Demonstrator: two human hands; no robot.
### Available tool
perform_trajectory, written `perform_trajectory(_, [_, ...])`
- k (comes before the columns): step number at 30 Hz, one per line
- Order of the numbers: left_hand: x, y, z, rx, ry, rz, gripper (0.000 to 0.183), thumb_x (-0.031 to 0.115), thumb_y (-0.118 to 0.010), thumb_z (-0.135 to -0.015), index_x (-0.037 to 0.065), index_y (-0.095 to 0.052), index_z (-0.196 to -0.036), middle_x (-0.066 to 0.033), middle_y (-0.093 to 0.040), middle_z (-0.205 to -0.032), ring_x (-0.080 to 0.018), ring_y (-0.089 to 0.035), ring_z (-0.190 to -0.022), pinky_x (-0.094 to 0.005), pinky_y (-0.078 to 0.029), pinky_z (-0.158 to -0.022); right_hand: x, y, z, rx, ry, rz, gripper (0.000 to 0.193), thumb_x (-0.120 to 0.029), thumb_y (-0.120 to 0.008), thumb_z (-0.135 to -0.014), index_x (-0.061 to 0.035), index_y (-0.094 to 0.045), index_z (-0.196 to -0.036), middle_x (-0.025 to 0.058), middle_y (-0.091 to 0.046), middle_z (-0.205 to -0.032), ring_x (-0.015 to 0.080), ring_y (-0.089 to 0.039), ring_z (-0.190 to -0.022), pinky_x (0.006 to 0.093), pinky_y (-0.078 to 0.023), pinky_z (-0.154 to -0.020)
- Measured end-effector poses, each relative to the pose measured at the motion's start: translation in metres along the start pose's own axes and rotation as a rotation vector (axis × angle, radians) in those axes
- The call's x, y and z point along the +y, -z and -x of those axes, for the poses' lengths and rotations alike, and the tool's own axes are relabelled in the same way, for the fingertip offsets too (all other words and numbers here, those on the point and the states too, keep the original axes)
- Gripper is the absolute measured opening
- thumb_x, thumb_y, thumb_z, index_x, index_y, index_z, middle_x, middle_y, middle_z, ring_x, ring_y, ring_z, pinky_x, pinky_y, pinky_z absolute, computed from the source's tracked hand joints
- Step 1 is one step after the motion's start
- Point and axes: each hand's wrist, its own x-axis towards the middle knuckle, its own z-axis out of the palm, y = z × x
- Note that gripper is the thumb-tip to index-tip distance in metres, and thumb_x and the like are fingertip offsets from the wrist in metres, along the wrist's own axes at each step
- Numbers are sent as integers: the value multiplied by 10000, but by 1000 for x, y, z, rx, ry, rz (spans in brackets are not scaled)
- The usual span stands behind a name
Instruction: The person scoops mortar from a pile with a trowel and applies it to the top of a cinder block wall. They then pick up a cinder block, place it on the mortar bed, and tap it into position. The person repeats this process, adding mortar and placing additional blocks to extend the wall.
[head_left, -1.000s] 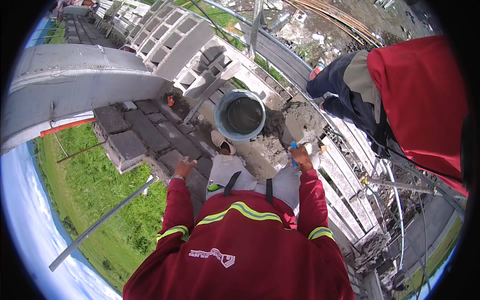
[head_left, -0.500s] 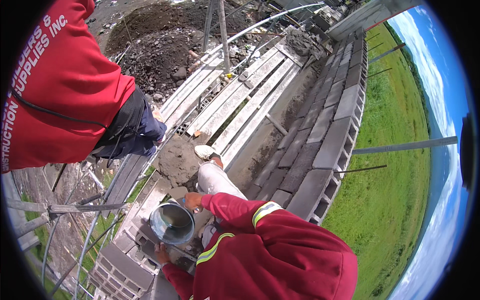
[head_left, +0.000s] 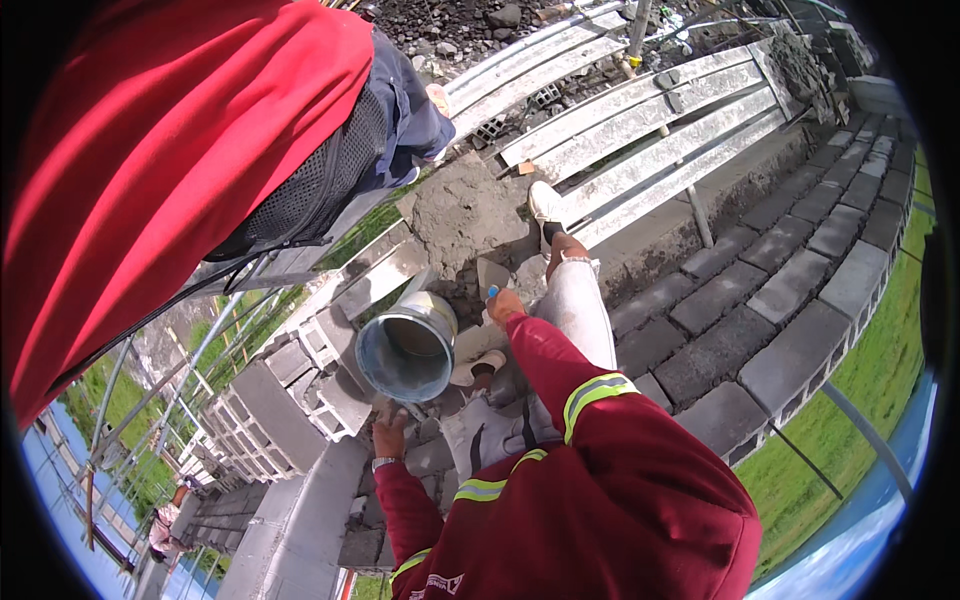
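A grey-blue bucket (head_left: 448,335) stands between my arms, its wide mouth tipped toward me and its inside smeared with grey. My left hand (head_left: 388,436) is closed at the bucket's near rim, though the fingertips are partly hidden. In my right hand (head_left: 506,304) is a trowel with a blue handle; its grey blade (head_left: 490,274) points away from me, just beyond the bucket. Beyond the blade, a heap of wet grey mortar (head_left: 465,212) lies on a board, close to my light shoe (head_left: 545,201).
Hollow concrete blocks (head_left: 262,415) are stacked left of the bucket. A block wall (head_left: 740,345) curves along the right, with metal bars jutting outward. Whitish planks (head_left: 640,150) run ahead with gaps between them. A co-worker in a red shirt (head_left: 200,130) stands close at upper left.
The view has shifted, so bucket, mortar and hands appear farther right and higher. The co-worker looms larger at upper left. The bucket's mouth leans more toward me. Both hands keep their hold.
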Motion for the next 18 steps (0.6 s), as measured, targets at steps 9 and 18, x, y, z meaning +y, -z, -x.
perform_trajectory(9, [10, -58, -13, -50, 109, -38, 550, 229, -679, -905, -57, -576, -1364, -278, -607, -1334, -409, -562, -1283, -447, -443, -1079, 10, -51, -128, -10, -163, 14, 357, -371, -607, -935, -93, -760, -1096, 150, -750, -1119, 353, -703, -1099, 452, -567, -905])
perform_trajectory(18, [265, -11, -52, -221, -455, 52, 555, 180, -669, -946, -43, -520, -1432, -236, -559, -1440, -354, -549, -1324, -443, -426, -1113, -48, 28, -66, 241, 79, 462, 447, -361, -612, -967, -44, -637, -1282, 191, -605, -1321, 378, -625, -1185, 498, -523, -960])
